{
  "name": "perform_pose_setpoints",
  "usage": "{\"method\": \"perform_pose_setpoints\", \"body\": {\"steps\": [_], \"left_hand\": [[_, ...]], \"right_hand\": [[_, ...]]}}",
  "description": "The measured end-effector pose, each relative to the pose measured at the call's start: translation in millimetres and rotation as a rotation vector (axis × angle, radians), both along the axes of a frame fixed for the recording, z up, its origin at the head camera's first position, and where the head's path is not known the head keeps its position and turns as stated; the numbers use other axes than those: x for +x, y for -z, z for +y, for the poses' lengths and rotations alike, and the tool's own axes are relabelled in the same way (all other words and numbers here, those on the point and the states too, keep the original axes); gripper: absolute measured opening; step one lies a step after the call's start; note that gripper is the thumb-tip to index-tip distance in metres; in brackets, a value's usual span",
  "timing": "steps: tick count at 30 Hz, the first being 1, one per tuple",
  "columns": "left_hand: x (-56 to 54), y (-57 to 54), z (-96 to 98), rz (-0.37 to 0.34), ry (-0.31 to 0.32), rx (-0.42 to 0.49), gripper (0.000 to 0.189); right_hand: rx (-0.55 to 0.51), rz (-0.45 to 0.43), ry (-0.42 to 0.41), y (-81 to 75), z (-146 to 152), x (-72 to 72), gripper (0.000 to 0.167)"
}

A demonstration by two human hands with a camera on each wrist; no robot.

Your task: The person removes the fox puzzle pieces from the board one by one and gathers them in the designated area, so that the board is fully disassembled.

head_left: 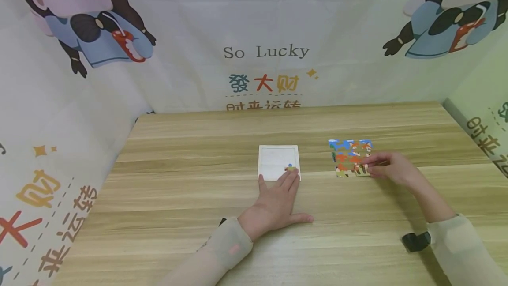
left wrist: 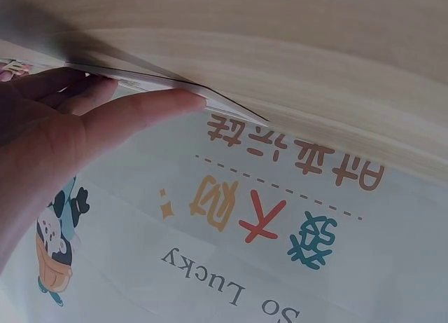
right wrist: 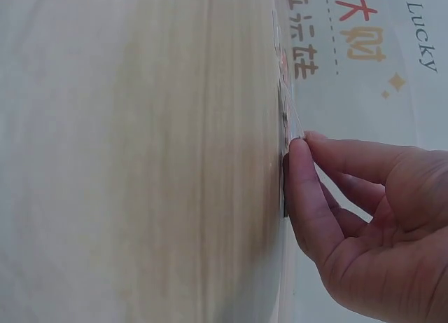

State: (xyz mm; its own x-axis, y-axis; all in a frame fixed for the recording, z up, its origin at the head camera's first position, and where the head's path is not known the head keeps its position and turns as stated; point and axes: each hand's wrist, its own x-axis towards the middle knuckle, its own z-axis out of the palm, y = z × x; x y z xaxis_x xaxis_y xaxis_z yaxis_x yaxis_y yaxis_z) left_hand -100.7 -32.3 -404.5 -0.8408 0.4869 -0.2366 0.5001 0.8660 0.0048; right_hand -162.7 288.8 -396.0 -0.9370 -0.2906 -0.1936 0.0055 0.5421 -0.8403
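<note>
A square white puzzle tray (head_left: 274, 159) lies on the table with one colourful jigsaw piece (head_left: 290, 167) in its lower right corner. My left hand (head_left: 274, 204) is spread flat over the tray's near edge, its fingertips at that piece and along the rim. To the right, several jigsaw pieces (head_left: 342, 145) with a blue, orange and green picture are laid out in loose rows. The thumb and forefinger of my right hand (head_left: 390, 169) pinch a thin jigsaw piece (right wrist: 295, 116) at the right side of these rows. That piece tilts up in the right wrist view.
The wooden table (head_left: 178, 175) carries the tray and the pieces. Behind it and at both sides hangs a white printed cloth (head_left: 266, 21) with cartoon figures and lettering. A black wrist camera (head_left: 416, 242) sits at the right sleeve.
</note>
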Motion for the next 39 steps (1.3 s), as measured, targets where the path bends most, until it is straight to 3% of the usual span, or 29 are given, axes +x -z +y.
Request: {"method": "perform_pose_setpoints", "body": {"steps": [30, 39], "left_hand": [[-2.7, -3.4, -1.4, 0.007, 0.005, -0.007, 0.099], [-5.4, -7.5, -5.0, 0.02, -0.022, -0.018, 0.086]], "right_hand": [[0.08, 0.005, 0.062, -6.3, -5.5, 0.4, 0.026], [0.163, 0.074, 0.072, -14.6, -18.6, 0.2, 0.024]]}}
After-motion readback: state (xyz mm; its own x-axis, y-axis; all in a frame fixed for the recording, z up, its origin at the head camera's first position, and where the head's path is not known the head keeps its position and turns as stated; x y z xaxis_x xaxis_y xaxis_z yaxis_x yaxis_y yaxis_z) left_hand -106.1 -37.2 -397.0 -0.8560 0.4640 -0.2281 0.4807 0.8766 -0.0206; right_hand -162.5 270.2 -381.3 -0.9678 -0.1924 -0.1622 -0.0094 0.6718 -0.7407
